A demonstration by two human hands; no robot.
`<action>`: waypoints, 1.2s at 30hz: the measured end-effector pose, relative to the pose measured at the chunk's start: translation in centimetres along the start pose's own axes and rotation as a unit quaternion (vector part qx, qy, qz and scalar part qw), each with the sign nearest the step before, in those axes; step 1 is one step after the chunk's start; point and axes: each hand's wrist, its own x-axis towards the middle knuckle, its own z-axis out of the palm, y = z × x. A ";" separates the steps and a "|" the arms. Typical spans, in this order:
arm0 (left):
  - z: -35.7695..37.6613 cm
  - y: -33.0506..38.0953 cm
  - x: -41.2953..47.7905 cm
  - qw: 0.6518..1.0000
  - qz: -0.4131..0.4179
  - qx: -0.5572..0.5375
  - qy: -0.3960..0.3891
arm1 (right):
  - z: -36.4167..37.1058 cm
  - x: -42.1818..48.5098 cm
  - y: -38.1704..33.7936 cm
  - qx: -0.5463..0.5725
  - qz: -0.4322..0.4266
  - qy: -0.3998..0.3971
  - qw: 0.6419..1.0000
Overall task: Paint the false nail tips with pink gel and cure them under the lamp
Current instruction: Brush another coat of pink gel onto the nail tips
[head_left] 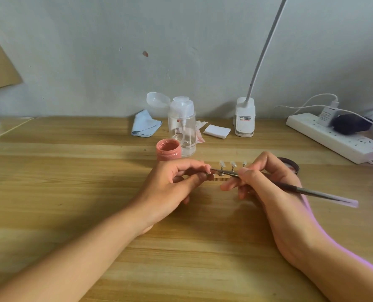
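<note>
Wooden counter [72,171] by a grey wall, left hand [172,188] pinching the left end of the nail tip stand [218,178], right hand [268,182] gripping the brush [312,190], long axis slanting from near right to bristles at that pinch, pink gel jar [168,149] just beyond.

Gel jar [168,152] before pump bottle [182,125]

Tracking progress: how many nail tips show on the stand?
3: left tip, middle tip, right tip, in a row on the stand between the left hand and the right hand with the brush. More may hide behind them.
</note>
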 end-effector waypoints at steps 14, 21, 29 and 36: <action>0.0 0.1 0.0 1.000 -0.005 0.001 -0.010 | 0.0 -0.1 0.0 -0.005 -0.016 -0.026 1.000; 0.0 0.1 0.0 1.000 -0.003 0.000 -0.010 | -0.1 0.0 0.2 -0.007 -0.012 -0.014 1.000; 0.0 0.1 0.1 1.000 -0.003 -0.005 -0.008 | 0.0 0.0 0.0 -0.023 -0.012 -0.006 1.000; 0.1 0.2 0.0 1.000 -0.005 0.002 -0.009 | 0.0 0.0 0.1 -0.003 -0.018 -0.021 1.000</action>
